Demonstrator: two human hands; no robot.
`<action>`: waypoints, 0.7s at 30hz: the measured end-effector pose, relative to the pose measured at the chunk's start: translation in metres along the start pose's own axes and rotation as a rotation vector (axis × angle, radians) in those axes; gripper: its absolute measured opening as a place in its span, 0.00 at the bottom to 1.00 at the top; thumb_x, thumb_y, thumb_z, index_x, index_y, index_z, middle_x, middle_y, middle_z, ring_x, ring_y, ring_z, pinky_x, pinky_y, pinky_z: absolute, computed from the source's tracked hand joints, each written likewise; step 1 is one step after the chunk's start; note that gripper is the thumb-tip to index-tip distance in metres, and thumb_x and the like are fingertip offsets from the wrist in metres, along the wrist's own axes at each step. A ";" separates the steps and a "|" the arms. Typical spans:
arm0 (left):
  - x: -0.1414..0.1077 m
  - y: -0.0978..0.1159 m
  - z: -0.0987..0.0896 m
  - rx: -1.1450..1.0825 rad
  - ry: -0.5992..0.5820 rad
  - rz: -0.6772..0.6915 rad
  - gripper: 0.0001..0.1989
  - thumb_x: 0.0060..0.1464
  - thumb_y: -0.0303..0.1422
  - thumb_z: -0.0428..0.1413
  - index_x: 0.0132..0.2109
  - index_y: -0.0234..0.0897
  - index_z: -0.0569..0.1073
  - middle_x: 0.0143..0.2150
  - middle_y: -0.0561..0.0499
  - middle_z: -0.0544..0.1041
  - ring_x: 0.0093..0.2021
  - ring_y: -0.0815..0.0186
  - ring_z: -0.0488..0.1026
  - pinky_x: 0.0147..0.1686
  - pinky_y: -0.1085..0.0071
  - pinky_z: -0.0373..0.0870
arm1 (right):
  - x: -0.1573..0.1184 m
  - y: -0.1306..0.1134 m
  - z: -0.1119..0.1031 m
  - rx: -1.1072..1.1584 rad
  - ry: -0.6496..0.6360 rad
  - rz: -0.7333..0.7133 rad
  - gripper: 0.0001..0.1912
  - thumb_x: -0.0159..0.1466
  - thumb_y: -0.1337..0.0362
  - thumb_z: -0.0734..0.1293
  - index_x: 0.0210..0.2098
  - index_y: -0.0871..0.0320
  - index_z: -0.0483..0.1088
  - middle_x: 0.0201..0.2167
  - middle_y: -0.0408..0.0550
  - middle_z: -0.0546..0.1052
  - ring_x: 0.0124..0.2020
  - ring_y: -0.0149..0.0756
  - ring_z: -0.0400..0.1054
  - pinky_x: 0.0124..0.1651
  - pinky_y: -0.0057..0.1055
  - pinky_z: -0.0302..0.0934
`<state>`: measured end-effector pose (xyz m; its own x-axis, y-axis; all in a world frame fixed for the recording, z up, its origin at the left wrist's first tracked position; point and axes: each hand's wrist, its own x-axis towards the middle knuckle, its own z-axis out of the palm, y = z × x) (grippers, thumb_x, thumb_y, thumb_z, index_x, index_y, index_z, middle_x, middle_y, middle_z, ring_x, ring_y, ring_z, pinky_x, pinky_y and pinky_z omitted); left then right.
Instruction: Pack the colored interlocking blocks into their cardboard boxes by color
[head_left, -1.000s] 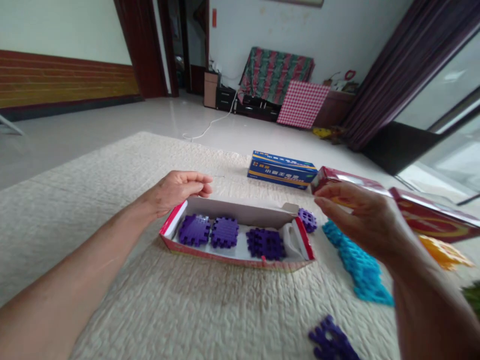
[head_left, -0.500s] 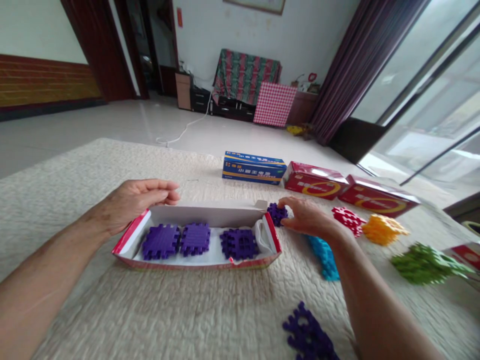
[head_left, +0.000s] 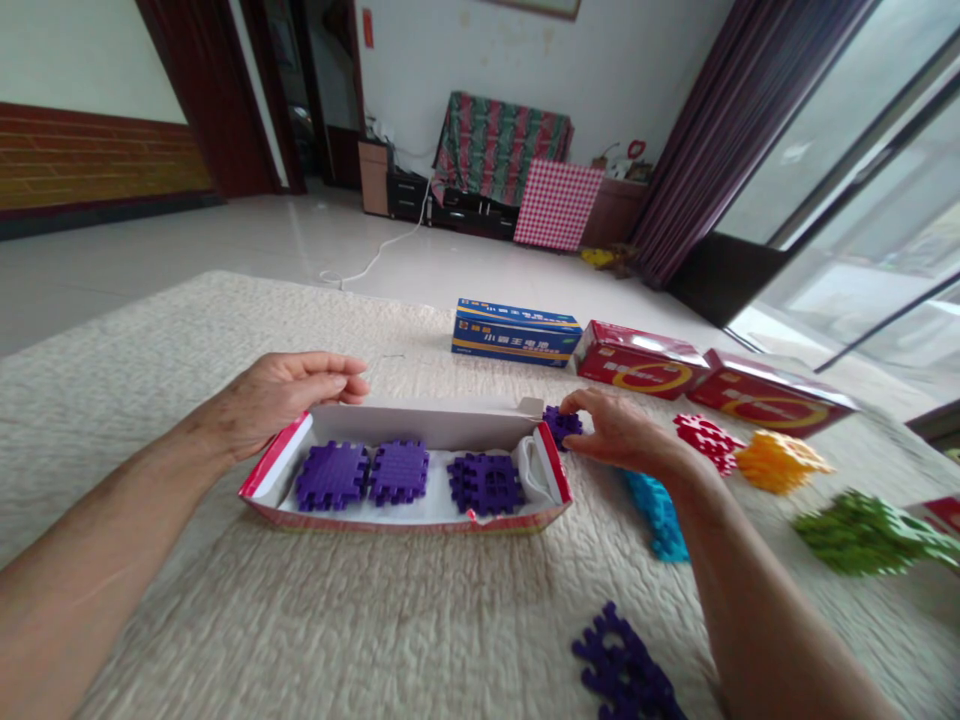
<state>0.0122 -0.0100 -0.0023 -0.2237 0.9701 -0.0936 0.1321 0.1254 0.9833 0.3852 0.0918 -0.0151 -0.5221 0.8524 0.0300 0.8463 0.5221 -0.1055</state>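
Note:
A long open cardboard box with red ends lies in front of me. In it sit two solid purple interlocking tiles on the left and a purple tile with a window pattern on the right. My left hand is at the box's far left corner, fingers stretched out, with nothing seen in them. Just beyond the right end, my right hand has thumb and fingers closed on a purple interlocking tile, partly hidden by the box. Another purple piece lies nearer to me.
A blue box and two red boxes stand in a row behind. To the right lie blue, red, yellow and green interlocking pieces. Everything rests on a quilted cream cover.
The whole view has shifted slightly, so things appear a little further right. Both hands keep nearly the same places, the right one still at the purple tile.

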 end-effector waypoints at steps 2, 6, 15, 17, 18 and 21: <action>0.001 0.000 0.000 -0.002 0.001 0.006 0.20 0.41 0.37 0.64 0.43 0.33 0.77 0.36 0.49 0.83 0.37 0.65 0.78 0.44 0.68 0.70 | 0.001 0.000 0.000 0.010 0.010 0.003 0.16 0.55 0.66 0.68 0.44 0.60 0.73 0.44 0.56 0.77 0.45 0.45 0.72 0.48 0.38 0.65; 0.002 -0.002 0.000 0.003 0.003 0.023 0.20 0.41 0.37 0.64 0.42 0.33 0.77 0.35 0.49 0.83 0.37 0.65 0.78 0.44 0.67 0.70 | -0.005 -0.007 -0.018 0.024 0.142 0.044 0.16 0.54 0.65 0.69 0.43 0.60 0.72 0.44 0.57 0.76 0.46 0.48 0.72 0.49 0.43 0.65; 0.001 -0.003 -0.001 0.032 0.001 0.051 0.17 0.43 0.36 0.62 0.42 0.34 0.78 0.35 0.48 0.83 0.37 0.65 0.78 0.44 0.67 0.70 | -0.038 -0.073 -0.058 0.353 0.166 -0.407 0.16 0.55 0.62 0.71 0.43 0.55 0.71 0.43 0.47 0.76 0.44 0.39 0.71 0.49 0.38 0.65; 0.001 -0.003 -0.001 0.032 0.002 0.047 0.17 0.43 0.36 0.62 0.42 0.34 0.78 0.35 0.49 0.83 0.37 0.66 0.78 0.44 0.67 0.70 | -0.037 -0.084 -0.051 0.376 0.082 -0.456 0.16 0.54 0.65 0.72 0.42 0.55 0.71 0.43 0.47 0.76 0.42 0.37 0.70 0.47 0.35 0.64; 0.001 -0.003 -0.001 0.029 0.002 0.043 0.17 0.43 0.36 0.62 0.42 0.34 0.78 0.35 0.48 0.83 0.36 0.65 0.78 0.43 0.67 0.70 | -0.036 -0.088 -0.047 0.378 0.047 -0.465 0.16 0.54 0.65 0.72 0.43 0.55 0.71 0.43 0.46 0.75 0.41 0.36 0.70 0.46 0.34 0.64; 0.002 -0.004 -0.001 0.018 0.000 0.038 0.18 0.42 0.36 0.63 0.42 0.34 0.78 0.35 0.48 0.82 0.37 0.65 0.78 0.43 0.66 0.71 | -0.030 -0.091 -0.039 0.371 -0.021 -0.448 0.17 0.53 0.66 0.73 0.43 0.56 0.71 0.42 0.46 0.75 0.38 0.33 0.69 0.42 0.31 0.63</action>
<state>0.0106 -0.0087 -0.0058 -0.2178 0.9744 -0.0562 0.1574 0.0919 0.9833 0.3284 0.0198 0.0319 -0.8257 0.5483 0.1326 0.4511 0.7829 -0.4285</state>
